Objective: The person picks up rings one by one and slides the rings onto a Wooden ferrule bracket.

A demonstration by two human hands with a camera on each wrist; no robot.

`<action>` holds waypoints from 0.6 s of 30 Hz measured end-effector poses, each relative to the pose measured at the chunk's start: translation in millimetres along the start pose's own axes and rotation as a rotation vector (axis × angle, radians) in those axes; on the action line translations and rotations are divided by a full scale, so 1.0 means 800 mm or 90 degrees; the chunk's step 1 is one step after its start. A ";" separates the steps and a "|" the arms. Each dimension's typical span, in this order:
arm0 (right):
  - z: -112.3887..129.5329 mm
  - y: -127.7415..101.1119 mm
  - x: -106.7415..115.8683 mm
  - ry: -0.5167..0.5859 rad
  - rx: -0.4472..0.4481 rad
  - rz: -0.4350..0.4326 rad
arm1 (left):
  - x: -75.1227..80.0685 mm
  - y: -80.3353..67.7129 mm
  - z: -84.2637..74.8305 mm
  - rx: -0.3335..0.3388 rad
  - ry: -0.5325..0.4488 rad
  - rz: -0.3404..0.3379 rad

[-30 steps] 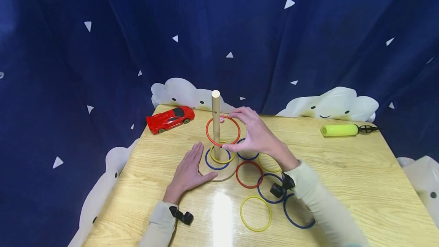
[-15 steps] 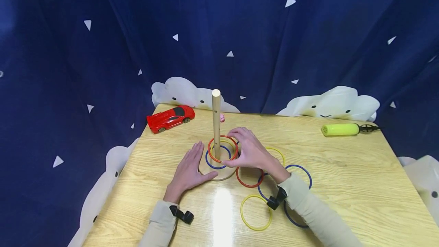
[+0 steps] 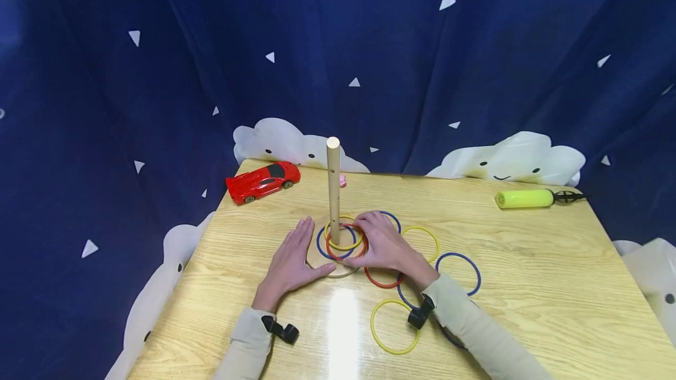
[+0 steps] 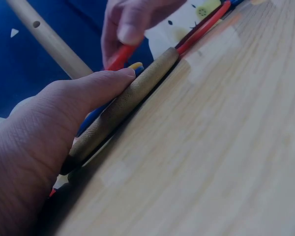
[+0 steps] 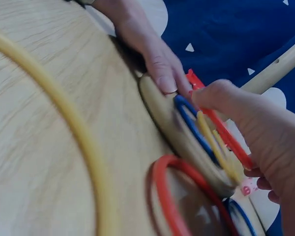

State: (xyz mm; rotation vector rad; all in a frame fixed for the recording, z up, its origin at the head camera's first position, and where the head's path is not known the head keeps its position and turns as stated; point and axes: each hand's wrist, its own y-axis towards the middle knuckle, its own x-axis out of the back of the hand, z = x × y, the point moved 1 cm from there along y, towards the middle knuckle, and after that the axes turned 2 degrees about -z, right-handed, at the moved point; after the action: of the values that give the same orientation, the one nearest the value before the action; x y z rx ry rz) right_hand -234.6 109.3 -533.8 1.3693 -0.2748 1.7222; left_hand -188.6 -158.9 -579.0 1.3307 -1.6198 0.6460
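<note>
A wooden peg (image 3: 334, 189) stands upright on a round wooden base (image 3: 315, 261) in the head view. A blue ring (image 5: 191, 120) and a yellow ring (image 5: 211, 140) lie around the peg on the base. My left hand (image 3: 287, 265) rests at the base's left side, fingers straight and thumb spread along its near edge. My right hand (image 3: 386, 246) pinches a red ring (image 5: 225, 132) between thumb and fingers. That ring encircles the peg low down, just above the other two, and looks tilted in the right wrist view.
Loose rings lie to the right: a red ring (image 3: 384, 285), a yellow ring (image 3: 372, 333), a blue ring (image 3: 478, 274) and several others, some partly under my right arm. Further back are a red toy car (image 3: 263, 183), a small pink object (image 3: 342, 180) and a yellow-green pump (image 3: 525, 199).
My right hand has brought the red ring down along the peg, from mid-height to just above the base. The left hand has stayed in place.
</note>
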 end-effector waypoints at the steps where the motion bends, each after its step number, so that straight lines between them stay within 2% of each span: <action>1: -0.001 -0.002 -0.002 -0.003 -0.003 0.006 | 0.000 0.000 0.000 0.000 0.000 0.001; 5: -0.001 -0.006 -0.005 -0.006 -0.004 0.014 | 0.000 0.000 0.001 0.000 0.000 0.001; 10: -0.003 -0.012 -0.003 -0.003 0.006 -0.003 | 0.000 -0.001 0.001 0.004 -0.003 0.004; 13: -0.004 -0.019 0.005 0.008 0.001 -0.021 | -0.001 -0.001 0.001 0.001 -0.001 0.004; 18: -0.011 -0.042 0.028 0.023 -0.040 -0.038 | 0.000 0.000 0.001 0.005 0.002 0.014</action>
State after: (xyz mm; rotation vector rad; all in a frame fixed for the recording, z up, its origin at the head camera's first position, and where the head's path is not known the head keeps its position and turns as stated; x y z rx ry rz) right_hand -215.7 145.8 -528.7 1.2877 -0.2623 1.6737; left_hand -189.1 -159.8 -579.5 1.3187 -1.6320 0.6684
